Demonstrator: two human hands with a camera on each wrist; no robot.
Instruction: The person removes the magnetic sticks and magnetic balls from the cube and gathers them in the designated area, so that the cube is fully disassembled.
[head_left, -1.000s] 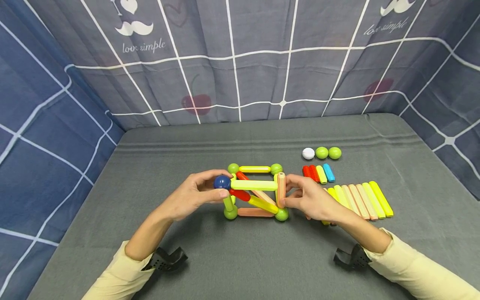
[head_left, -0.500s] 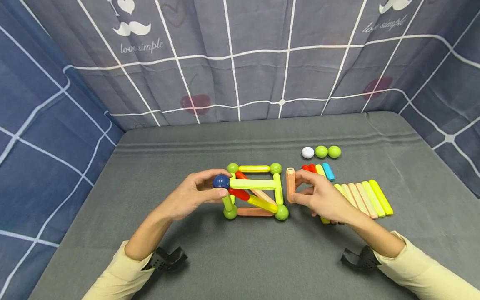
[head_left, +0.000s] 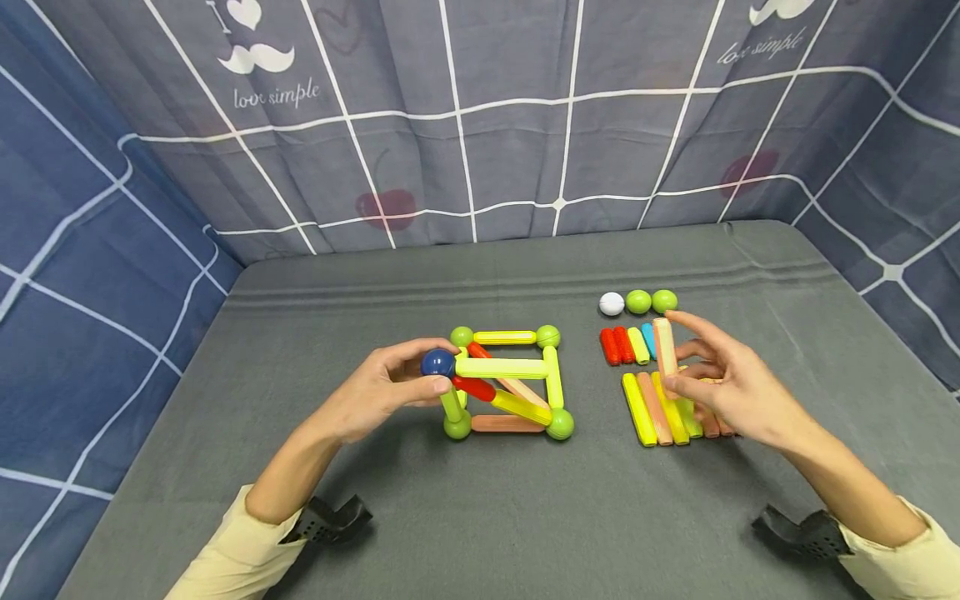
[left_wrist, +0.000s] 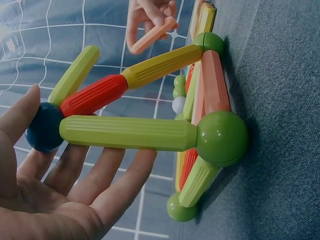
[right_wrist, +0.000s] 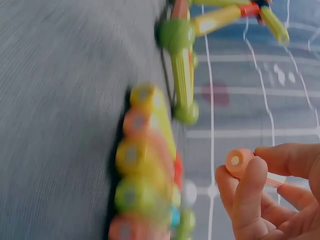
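Observation:
My left hand (head_left: 378, 392) grips a dark blue ball (head_left: 437, 363) at the raised corner of a magnetic stick-and-ball frame. Below it, a light green stick (left_wrist: 130, 133) runs down to a green ball (left_wrist: 222, 138). Another yellow-green stick (head_left: 501, 368) juts rightward from the blue ball, its far end free. A red stick (head_left: 474, 388) and a yellow stick (head_left: 522, 408) slope down from it to the front right green ball (head_left: 559, 424). My right hand (head_left: 738, 387) pinches an orange magnetic stick (head_left: 665, 348), held upright above the loose sticks; a round metal disc shows in its end in the right wrist view.
A row of long yellow, orange and green sticks (head_left: 638, 410) lies right of the frame, partly hidden by my right hand. Behind it are short sticks (head_left: 622, 344) in red, green and blue. A white ball (head_left: 611, 303) and two green balls (head_left: 651, 301) sit farther back, before a checked curtain (head_left: 510, 150).
My right hand has carried the orange stick away from the free end of the yellow-green stick, rightward over the loose sticks. My left hand keeps its grip on the blue ball.

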